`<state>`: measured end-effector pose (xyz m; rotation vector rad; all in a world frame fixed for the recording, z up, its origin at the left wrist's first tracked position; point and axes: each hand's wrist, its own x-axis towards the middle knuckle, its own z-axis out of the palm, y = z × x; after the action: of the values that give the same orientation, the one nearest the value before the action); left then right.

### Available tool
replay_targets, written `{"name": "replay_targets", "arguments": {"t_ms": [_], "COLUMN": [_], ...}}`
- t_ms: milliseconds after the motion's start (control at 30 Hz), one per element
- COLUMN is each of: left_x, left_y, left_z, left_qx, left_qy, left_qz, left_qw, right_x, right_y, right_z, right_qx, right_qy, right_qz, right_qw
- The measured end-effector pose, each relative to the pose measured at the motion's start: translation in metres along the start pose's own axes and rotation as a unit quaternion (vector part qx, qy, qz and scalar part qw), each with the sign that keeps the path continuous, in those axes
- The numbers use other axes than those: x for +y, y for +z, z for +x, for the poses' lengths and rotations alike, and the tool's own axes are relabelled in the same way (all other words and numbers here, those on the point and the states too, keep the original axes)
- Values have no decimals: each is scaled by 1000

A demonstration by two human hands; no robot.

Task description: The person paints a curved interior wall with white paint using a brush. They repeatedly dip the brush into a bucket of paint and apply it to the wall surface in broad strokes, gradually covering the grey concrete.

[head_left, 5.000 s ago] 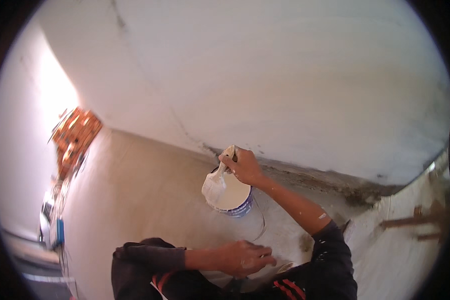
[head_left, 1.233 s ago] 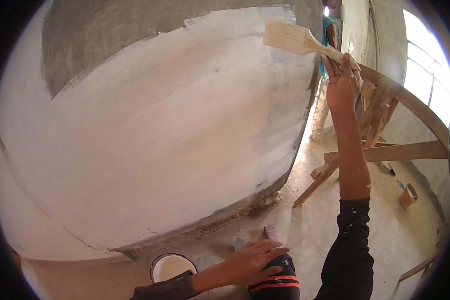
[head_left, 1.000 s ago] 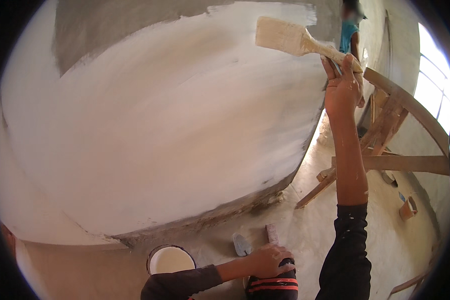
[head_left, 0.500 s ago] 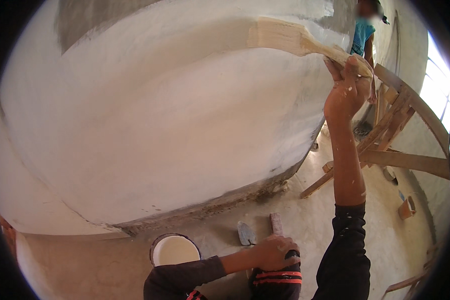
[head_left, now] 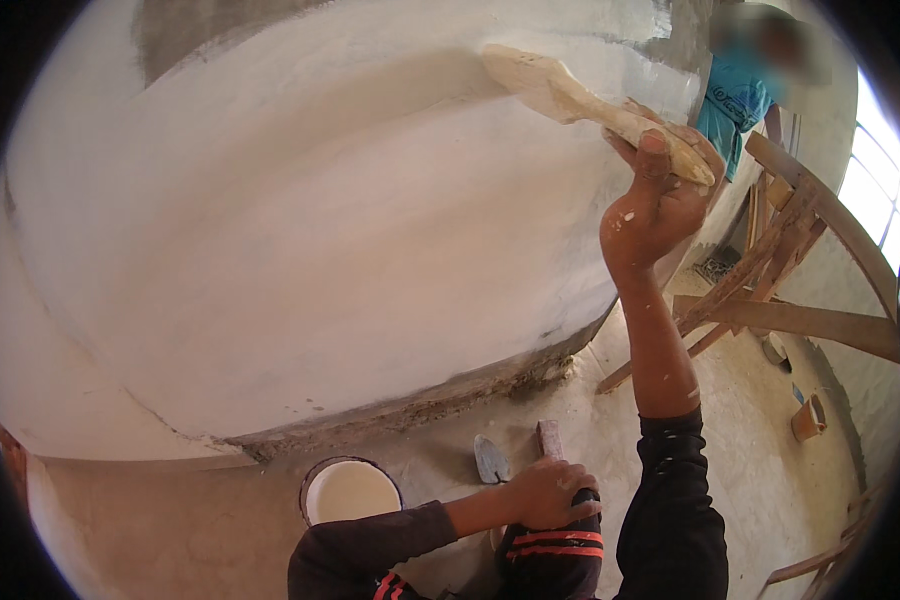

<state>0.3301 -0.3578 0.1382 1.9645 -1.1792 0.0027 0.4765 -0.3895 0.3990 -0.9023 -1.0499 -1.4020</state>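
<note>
My right hand (head_left: 660,200) is closed around the handle of a wide paintbrush (head_left: 545,85) coated in off-white paint. The bristles are tilted to the left, at the upper part of the pale wall (head_left: 300,260). A damp-looking darker band runs leftward from them. My left hand (head_left: 550,494) lies over my bent knee (head_left: 555,548), fingers curved across it and no tool in it. Just left of that arm, a round bucket (head_left: 308,490) of creamy white paint stands on the floor.
A trowel (head_left: 490,460) and a small block (head_left: 549,440) lie on the floor beyond my left hand. Wooden trestle legs (head_left: 760,255) stand at right, with an orange container (head_left: 808,420) behind. Another person in a blue shirt (head_left: 735,105) is at the upper right.
My right hand has moved left and slightly down, and the brush has turned more edge-on. The other person has come further into view. My left hand stays on the knee.
</note>
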Motion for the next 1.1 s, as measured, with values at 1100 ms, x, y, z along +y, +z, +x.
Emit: {"name": "replay_targets", "arguments": {"t_ms": [1100], "left_x": [13], "left_y": [-10], "left_z": [22], "left_qx": [-63], "left_qy": [-12], "left_qz": [-34], "left_qw": [997], "right_x": [149], "right_y": [-175], "right_z": [148], "right_qx": [-65], "right_qy": [-144], "right_qz": [-328], "right_qw": [931]}}
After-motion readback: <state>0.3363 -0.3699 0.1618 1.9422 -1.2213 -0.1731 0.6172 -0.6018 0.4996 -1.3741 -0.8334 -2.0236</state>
